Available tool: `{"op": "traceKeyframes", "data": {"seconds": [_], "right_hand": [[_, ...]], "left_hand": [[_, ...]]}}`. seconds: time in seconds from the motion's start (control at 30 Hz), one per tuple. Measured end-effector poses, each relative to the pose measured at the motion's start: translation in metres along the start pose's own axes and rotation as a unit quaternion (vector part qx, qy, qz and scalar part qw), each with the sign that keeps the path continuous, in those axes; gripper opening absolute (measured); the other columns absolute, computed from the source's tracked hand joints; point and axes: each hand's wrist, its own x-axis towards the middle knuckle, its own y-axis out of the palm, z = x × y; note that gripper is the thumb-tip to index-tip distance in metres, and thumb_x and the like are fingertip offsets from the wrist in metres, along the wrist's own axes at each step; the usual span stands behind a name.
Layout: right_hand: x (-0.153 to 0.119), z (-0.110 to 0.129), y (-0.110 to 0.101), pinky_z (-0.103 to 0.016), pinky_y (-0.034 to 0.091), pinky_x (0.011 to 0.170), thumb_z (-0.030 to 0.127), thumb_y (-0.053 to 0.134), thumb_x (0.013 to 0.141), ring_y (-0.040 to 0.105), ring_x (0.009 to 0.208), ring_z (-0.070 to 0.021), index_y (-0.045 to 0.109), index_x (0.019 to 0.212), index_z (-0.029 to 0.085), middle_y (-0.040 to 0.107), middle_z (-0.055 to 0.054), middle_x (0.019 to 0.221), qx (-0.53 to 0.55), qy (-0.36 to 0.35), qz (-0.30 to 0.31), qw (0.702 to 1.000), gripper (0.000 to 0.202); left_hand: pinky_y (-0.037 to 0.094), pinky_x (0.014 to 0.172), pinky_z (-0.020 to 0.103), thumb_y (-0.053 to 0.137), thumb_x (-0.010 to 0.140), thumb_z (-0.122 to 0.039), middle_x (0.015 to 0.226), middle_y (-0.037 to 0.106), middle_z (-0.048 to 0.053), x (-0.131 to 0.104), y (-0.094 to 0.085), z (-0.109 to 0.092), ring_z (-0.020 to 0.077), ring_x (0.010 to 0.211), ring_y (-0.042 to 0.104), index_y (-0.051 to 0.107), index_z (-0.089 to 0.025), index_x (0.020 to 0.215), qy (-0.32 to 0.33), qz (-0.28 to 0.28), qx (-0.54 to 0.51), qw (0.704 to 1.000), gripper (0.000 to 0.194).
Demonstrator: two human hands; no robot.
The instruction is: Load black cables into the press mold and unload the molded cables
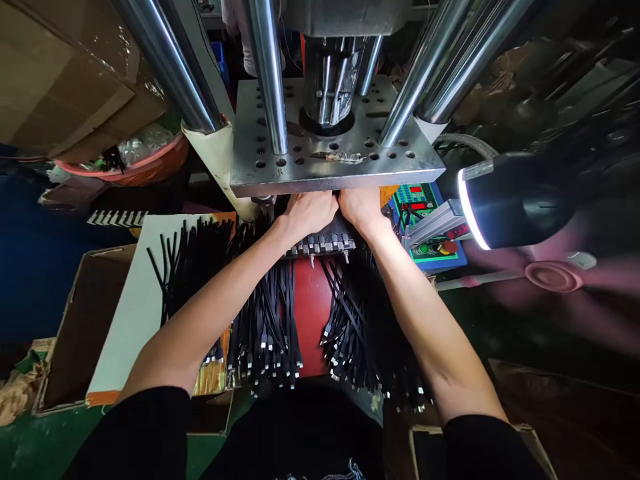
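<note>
Under the front edge of a thick steel plate (pixel 335 180) my left hand (pixel 313 212) and my right hand (pixel 361 205) sit side by side. Both have their fingers curled down at a dark mould block (pixel 330 237) with a row of small metal connectors along its front; whatever the fingertips hold is hidden. Bundles of black cables with silver plugs hang on both sides of a red surface (pixel 311 313), one bundle (pixel 270 313) below my left forearm and another (pixel 353 327) beside my right forearm.
Steel columns (pixel 270 80) rise above the plate. At right are a control panel (pixel 425 220) with buttons, a lit lamp (pixel 473 207) and a pink fan (pixel 555 275). At left are a white board (pixel 130 300) with more cables, cardboard boxes (pixel 85 320) and a red basin (pixel 150 167).
</note>
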Motion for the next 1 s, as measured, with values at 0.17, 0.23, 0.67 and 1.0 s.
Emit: {"op": "traceKeyframes", "data": {"seconds": [0.17,0.23,0.67,1.0], "right_hand": [[-0.025,0.014,-0.016,-0.045,0.045,0.114,0.006,0.039,0.103,0.060,0.129,-0.0333,0.063,0.139,0.002,0.066,-0.025,0.138,-0.005,0.012,-0.002,1.000,0.044],[-0.083,0.034,-0.018,-0.047,0.048,0.110,0.008,0.044,0.099,0.060,0.128,-0.0347,0.060,0.144,0.008,0.062,-0.025,0.142,0.021,0.015,-0.027,0.999,0.048],[-0.349,0.175,0.089,-0.028,0.040,0.069,0.048,0.039,0.110,0.053,0.069,-0.0152,0.059,0.079,0.019,0.058,0.000,0.071,0.553,0.102,0.340,0.753,0.047],[-0.386,0.092,0.009,-0.027,0.041,0.060,0.050,0.065,0.098,0.056,0.063,-0.0159,0.071,0.078,0.020,0.062,0.000,0.067,0.438,0.138,0.392,0.797,0.037]], "left_hand": [[0.045,0.117,0.049,0.043,0.108,-0.023,0.136,0.071,0.025,-0.017,-0.018,-0.007,0.0343,0.129,0.066,0.069,-0.003,0.131,-0.020,0.013,-0.046,0.999,0.040],[0.041,0.123,0.050,0.051,0.106,-0.025,0.146,0.066,0.022,-0.068,-0.032,-0.017,0.0332,0.140,0.059,0.064,-0.006,0.140,-0.006,-0.012,-0.094,0.995,0.042],[0.058,0.109,0.049,0.060,0.100,-0.056,0.125,0.080,0.011,-0.381,-0.049,-0.052,0.0305,0.119,0.075,0.073,-0.025,0.131,-0.377,0.199,-0.457,0.781,0.046],[0.056,0.088,0.041,0.051,0.105,-0.069,0.057,0.066,0.001,-0.366,-0.011,-0.132,0.0230,0.068,0.069,0.075,-0.018,0.103,-0.354,0.118,-0.693,0.617,0.056]]}}
